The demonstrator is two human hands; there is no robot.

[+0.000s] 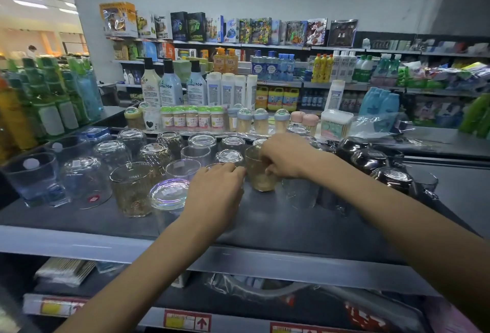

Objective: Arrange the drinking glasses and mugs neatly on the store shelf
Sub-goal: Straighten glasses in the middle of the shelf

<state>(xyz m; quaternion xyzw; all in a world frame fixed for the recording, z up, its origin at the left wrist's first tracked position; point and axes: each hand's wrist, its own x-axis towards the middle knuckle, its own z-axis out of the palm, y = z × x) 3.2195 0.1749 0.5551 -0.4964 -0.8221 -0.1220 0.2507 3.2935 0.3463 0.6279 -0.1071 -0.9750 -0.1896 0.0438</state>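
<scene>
Fingers of right hand around amber glass (left hand alongside)

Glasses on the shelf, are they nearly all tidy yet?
Maybe halfway. The back glasses stand upside down in rows. The right hand grips an amber glass, and the left hand reaches beside it. The front left glasses and the dark mugs on the right sit unevenly, so they are left.
</scene>
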